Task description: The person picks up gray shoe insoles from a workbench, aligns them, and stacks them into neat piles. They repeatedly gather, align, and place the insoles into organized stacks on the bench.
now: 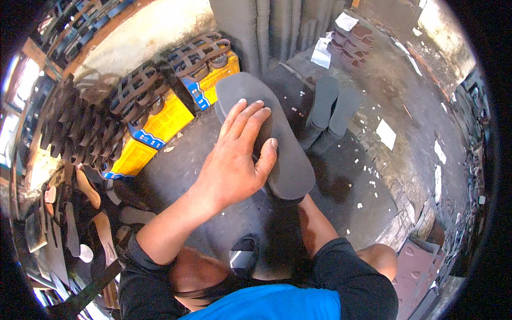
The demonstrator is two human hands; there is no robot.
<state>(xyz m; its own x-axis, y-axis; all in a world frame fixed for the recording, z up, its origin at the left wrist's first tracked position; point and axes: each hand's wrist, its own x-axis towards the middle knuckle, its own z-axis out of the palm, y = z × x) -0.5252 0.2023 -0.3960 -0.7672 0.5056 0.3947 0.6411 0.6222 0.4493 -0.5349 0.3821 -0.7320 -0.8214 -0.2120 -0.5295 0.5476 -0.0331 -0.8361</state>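
Grey foam shoe sole (274, 136) sits centre frame, toe end pointing away, held above a dark worktop (197, 160). Left hand (237, 154) lies flat on top of the sole, fingers spread toward the toe, thumb hooked over the right edge; grip pressing on the sole rather than clenched. Right hand hidden beneath the sole's heel end, only the forearm (314, 224) shows, so its grip cannot be told. Two more grey soles (330, 114) stand on edge just right of the held one. Yellow cartons (160, 125) at left carry brown strap uppers (136, 88). Tall stacks of grey soles (266, 26) line the far side. Paper scraps (385, 133) litter the floor at right.
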